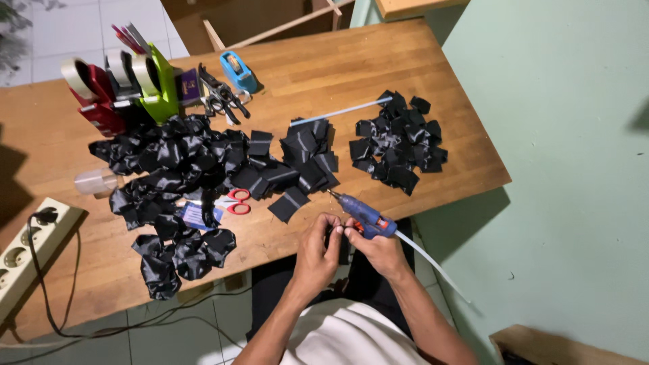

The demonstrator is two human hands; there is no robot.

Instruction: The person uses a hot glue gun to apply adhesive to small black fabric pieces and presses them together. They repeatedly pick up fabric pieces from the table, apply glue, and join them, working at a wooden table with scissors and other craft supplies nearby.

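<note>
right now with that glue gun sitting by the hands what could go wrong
The glue gun lies at the table edge with its tip toward the black fabric squares, so it may smear or singe them. The left hand and right hand pinch a piece beside it, so a burn seems possible.

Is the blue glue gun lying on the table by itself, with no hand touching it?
No, the right hand grips the blue glue gun at the near table edge, and the left hand meets it there.
</note>
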